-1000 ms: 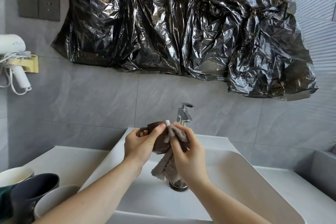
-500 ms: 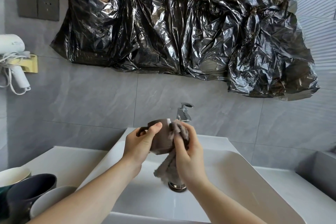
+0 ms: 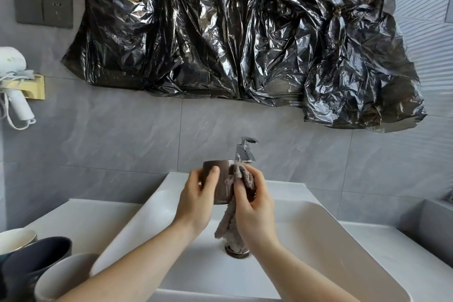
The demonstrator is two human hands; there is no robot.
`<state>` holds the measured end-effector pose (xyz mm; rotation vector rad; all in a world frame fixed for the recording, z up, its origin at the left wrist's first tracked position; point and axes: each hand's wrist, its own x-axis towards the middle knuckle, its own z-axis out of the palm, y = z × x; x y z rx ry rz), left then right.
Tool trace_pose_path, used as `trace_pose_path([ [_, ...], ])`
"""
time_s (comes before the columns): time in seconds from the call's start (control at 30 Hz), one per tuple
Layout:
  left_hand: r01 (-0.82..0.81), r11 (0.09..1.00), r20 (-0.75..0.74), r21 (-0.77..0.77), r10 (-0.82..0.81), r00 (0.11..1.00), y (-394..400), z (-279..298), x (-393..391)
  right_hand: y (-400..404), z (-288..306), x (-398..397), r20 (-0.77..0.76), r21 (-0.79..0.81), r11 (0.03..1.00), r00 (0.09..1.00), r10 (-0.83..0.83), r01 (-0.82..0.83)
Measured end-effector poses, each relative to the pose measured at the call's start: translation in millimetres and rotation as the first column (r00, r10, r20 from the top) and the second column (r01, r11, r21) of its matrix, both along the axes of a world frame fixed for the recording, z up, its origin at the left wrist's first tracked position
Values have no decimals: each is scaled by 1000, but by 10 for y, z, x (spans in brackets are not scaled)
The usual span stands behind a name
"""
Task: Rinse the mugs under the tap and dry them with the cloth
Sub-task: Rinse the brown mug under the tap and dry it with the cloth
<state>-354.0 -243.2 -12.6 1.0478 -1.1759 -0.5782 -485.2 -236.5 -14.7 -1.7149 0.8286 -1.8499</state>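
A brown mug [image 3: 220,182] is held upright above the white sink [image 3: 318,233], just in front of the chrome tap [image 3: 245,151]. My left hand [image 3: 197,201] grips its left side, thumb across the front. My right hand [image 3: 253,206] pinches a grey-beige cloth [image 3: 230,223] against the mug's right side; the cloth's loose end hangs down toward the drain [image 3: 237,251]. The mug's handle is hidden. No water is seen running from the tap.
Three more mugs stand on the counter at the lower left: a cream one [image 3: 14,240], a dark one [image 3: 36,260] and a grey-white one [image 3: 61,277]. Black plastic sheeting [image 3: 245,39] covers the wall above. A hair dryer [image 3: 14,86] hangs on the left wall.
The mug has been turned in my hands: its handle, seen at the left before, is out of sight now. My left thumb has shifted across the front, and the cloth stays on the right side.
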Motion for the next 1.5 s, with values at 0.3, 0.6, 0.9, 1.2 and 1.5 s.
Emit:
trace_pose_path([
  [0.3, 58, 998, -86, 15, -56, 995, 47, 98, 32, 37, -46, 77, -306, -264, 962, 952, -13, -72],
  [0.6, 28, 999, -32, -32, -29, 999, 86, 63, -16, 88, 13, 12, -132, -12, 1000, 991, -5, 3],
  [0.9, 111, 991, -9, -71, -111, 994, 178, 101, -17, -72, -18, -55, -19, 93, 995, 999, -32, 34],
  [1.2, 220, 975, -124, -41, -224, 967, 195, 121, -21, 8, -26, -14, -113, 67, 996, 992, 62, -55],
  [1.5, 236, 972, -256, 8, -226, 940, 139, 140, 48, 75, -14, 69, -317, -152, 988, 948, -14, -36],
])
